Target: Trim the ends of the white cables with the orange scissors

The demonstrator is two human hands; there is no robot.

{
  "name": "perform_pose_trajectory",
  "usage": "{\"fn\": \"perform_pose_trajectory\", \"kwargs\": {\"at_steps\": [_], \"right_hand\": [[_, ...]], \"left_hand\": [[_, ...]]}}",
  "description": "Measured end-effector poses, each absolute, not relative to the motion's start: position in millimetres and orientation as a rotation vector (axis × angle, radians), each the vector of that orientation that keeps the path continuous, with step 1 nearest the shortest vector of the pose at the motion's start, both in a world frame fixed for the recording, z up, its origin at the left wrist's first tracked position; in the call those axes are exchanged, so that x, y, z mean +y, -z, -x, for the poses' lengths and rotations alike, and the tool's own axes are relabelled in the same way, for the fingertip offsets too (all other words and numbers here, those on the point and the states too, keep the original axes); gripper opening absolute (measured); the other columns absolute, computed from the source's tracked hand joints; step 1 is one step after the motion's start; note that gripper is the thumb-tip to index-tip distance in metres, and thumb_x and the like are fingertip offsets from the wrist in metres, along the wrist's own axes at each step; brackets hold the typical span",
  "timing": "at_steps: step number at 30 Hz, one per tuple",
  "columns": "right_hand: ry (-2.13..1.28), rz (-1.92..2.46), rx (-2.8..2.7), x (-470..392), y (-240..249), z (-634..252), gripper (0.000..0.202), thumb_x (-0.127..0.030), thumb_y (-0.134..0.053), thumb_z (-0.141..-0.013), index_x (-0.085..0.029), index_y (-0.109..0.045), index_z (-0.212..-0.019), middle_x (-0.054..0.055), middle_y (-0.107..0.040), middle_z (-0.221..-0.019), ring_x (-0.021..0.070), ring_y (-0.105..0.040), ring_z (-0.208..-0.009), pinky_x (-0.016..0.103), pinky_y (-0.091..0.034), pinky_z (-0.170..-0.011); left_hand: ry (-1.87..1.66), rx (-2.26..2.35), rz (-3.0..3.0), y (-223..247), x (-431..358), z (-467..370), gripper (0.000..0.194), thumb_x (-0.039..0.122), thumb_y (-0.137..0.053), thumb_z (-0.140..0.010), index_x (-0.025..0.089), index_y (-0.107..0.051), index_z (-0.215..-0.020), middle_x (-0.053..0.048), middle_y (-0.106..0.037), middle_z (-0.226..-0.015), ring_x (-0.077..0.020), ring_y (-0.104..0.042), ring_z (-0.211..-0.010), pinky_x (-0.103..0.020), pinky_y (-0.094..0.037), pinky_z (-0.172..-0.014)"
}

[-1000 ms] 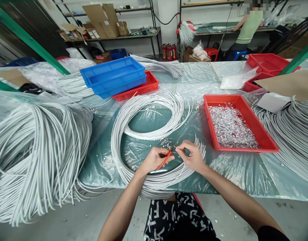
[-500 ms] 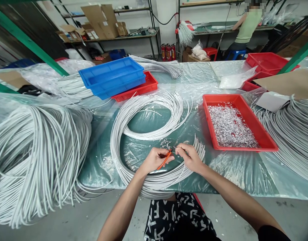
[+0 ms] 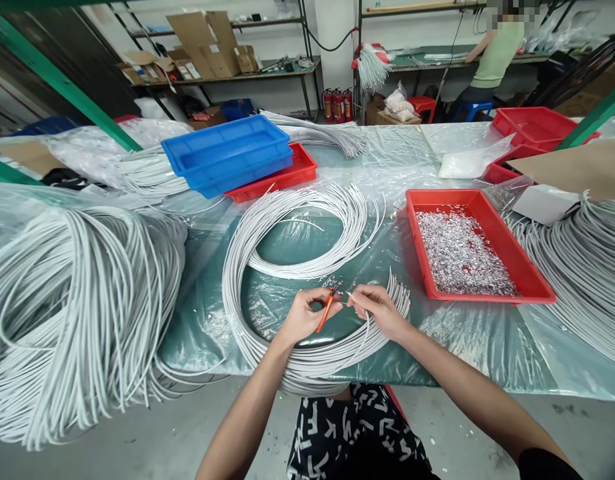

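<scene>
White cable (image 3: 367,325) sits pinched in the right hand (image 3: 380,310), its tip (image 3: 349,294) near the orange-handled tool (image 3: 325,313) gripped in the left hand (image 3: 305,316); beneath lies a coiled bundle (image 3: 312,370), and to the right a red tray (image 3: 516,259) of silvery bits (image 3: 462,253).

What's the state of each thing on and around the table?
Left hand: closed on cutter
Cutter: held, apart from cable
Right hand: pinching cable
Cable: end exposed
Near red tray: part-filled with silvery bits
Blue tray: overlapping another red tray
Left cables: heaped, overhanging table edge
</scene>
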State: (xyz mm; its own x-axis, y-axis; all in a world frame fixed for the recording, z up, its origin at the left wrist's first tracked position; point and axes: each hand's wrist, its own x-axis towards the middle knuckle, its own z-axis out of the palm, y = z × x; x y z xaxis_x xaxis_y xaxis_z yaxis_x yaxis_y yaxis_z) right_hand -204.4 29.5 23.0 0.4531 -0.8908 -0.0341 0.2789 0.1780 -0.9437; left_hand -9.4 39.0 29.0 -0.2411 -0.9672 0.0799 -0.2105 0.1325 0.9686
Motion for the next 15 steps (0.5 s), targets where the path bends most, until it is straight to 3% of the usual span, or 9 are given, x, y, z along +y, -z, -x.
{"fn": "perform_pose_trajectory", "kwargs": {"at_steps": [7,15], "right_hand": [[0.961,1.494,0.814,32.4,-21.4,202.3,0.04,-0.048,-0.056,-0.091,-0.015,-0.067,-0.072,-0.003,-0.041,-0.057,0.01,-0.032,-0.053,0.025,-0.024,-0.051],[0.908,1.652,0.848,34.1,-19.3,204.2,0.039,-0.044,-0.051,-0.096,-0.015,-0.067,-0.075,-0.003,-0.043,-0.057,0.0106,-0.035,-0.053,0.024,-0.025,-0.052]], "left_hand": [[1.178,-1.436,-1.153,-21.7,38.5,7.6,0.025,0.029,-0.085,-0.065,0.012,-0.076,-0.082,-0.003,-0.068,-0.066,-0.0113,-0.057,-0.055,-0.021,-0.047,-0.055],[1.212,-1.485,-1.125,-28.0,40.8,11.5,0.012,0.021,-0.079,-0.07,0.011,-0.073,-0.075,-0.001,-0.066,-0.061,-0.0092,-0.054,-0.053,-0.019,-0.045,-0.055]]}}
